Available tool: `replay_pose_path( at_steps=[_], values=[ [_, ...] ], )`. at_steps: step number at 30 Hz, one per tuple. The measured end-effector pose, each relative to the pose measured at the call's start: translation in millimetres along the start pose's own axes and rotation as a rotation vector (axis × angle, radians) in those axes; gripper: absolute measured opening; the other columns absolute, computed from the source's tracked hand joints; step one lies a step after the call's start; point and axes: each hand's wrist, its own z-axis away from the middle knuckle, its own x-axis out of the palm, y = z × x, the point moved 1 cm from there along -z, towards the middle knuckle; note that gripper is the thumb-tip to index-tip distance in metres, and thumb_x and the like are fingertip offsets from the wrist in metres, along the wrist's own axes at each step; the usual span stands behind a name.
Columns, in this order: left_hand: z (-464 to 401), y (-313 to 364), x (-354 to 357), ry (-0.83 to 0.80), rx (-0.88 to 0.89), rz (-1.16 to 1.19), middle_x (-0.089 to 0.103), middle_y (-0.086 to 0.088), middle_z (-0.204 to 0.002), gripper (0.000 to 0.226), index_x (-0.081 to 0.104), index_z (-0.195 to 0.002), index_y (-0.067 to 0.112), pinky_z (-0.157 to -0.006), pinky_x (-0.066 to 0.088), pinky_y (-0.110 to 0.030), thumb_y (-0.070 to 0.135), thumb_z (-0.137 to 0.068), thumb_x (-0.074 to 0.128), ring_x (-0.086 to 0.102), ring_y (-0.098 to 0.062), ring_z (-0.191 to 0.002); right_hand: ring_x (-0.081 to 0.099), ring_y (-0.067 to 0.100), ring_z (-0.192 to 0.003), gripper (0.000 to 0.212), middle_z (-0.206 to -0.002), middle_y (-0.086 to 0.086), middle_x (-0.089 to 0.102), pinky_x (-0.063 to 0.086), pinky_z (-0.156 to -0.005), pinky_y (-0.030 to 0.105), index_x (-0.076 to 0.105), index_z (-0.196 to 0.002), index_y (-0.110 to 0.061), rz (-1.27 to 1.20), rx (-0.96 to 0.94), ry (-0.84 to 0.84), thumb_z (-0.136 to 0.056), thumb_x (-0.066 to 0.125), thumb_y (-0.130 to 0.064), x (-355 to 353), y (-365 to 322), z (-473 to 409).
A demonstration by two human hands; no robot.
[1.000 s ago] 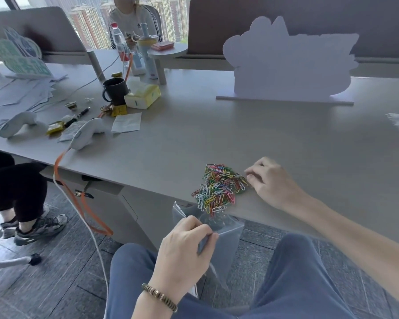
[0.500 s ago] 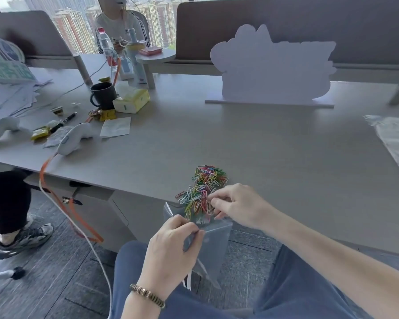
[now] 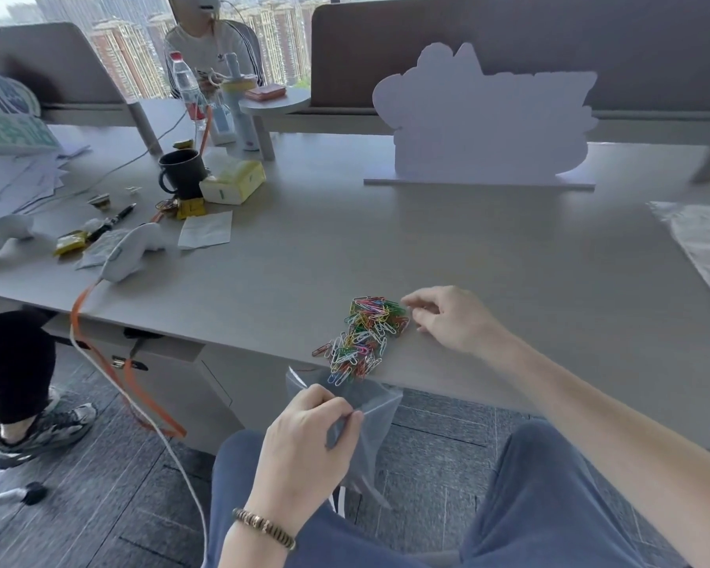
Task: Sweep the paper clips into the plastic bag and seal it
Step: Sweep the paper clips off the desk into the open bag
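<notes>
paper clips (image 3: 363, 336) — glossy coated wire | plastic bag (image 3: 369, 420) — clear film | desk (image 3: 386, 248) — matt grey

Paper clips (image 3: 363, 336): multicolour — red, green, yellow, blue, white. Plastic bag (image 3: 369, 420): clear, greyish. Desk (image 3: 488, 248): grey. Mug (image 3: 182, 173): black. Tissue box (image 3: 232, 184): yellow/white. Strap (image 3: 140, 395): orange. Trousers (image 3: 550, 506): blue. Bracelet (image 3: 263, 526): brown/black banded.

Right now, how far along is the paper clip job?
Early. Done: the left hand holds the plastic bag open just below the desk edge. In hand: the right hand sits beside the paper clips, a few poking over the edge above the bag. Left: nearly the whole pile is on the desk; the bag is unsealed.
</notes>
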Motion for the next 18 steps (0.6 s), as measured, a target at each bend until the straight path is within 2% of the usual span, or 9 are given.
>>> replay_pose_path(
  at_steps=[5,9,12,15,16,18],
  values=[
    [-0.5,1.6,-2.3,0.003,0.004,-0.008,0.057,0.017,-0.075,0.017,0.069,-0.069,0.026,-0.052,0.045,-0.016,0.030,-0.086,0.072,0.051,0.000,-0.061,0.071,0.014,-0.096,0.028,-0.119,0.001,0.071,0.051,-0.097,0.028,0.070,-0.120,-0.016,-0.065,-0.044,-0.086,-0.096,0.057,-0.010,17.8,-14.9,15.8],
    [-1.2,2.9,-3.3,0.018,0.009,-0.003,0.058,0.015,-0.076,0.016,0.070,-0.070,0.025,-0.052,0.049,-0.022,0.030,-0.086,0.071,0.053,-0.003,-0.063,0.067,0.012,-0.101,0.028,-0.114,-0.001,0.071,0.048,-0.087,0.016,0.071,-0.120,-0.017,-0.106,-0.086,-0.122,-0.097,0.056,-0.011,28.6,-26.5,31.1],
    [-2.4,3.0,-5.1,0.037,0.013,0.005,0.058,0.014,-0.076,0.017,0.070,-0.071,0.024,-0.052,0.049,-0.023,0.032,-0.086,0.069,0.052,-0.004,-0.062,0.070,0.014,-0.098,0.027,-0.109,0.001,0.073,0.054,-0.088,0.021,0.071,-0.120,-0.015,-0.178,-0.086,-0.149,-0.097,0.057,-0.011,36.2,-34.0,38.9],
    [-3.7,1.8,-7.2,0.045,0.014,0.019,0.058,0.014,-0.076,0.016,0.071,-0.073,0.024,-0.054,0.049,-0.023,0.032,-0.086,0.068,0.053,-0.004,-0.061,0.072,0.010,-0.088,0.022,-0.098,-0.001,0.076,0.056,-0.080,0.015,0.074,-0.112,-0.017,-0.229,-0.097,-0.221,-0.096,0.059,-0.013,39.8,-39.6,46.6],
    [-3.9,1.6,-7.6,0.044,0.012,0.019,0.058,0.014,-0.076,0.016,0.071,-0.073,0.024,-0.054,0.049,-0.022,0.032,-0.086,0.067,0.053,-0.005,-0.062,0.073,0.011,-0.087,0.020,-0.096,-0.001,0.077,0.058,-0.082,0.020,0.076,-0.108,-0.018,-0.248,-0.102,-0.223,-0.096,0.060,-0.014,37.6,-39.7,46.7],
    [-3.9,1.3,-7.9,0.039,0.005,0.015,0.058,0.014,-0.076,0.018,0.071,-0.073,0.024,-0.054,0.047,-0.020,0.034,-0.087,0.064,0.052,-0.004,-0.061,0.073,0.015,-0.087,0.016,-0.091,0.000,0.078,0.058,-0.086,0.032,0.077,-0.100,-0.019,-0.254,-0.087,-0.117,-0.094,0.063,-0.018,27.6,-32.6,37.4]
  ],
)
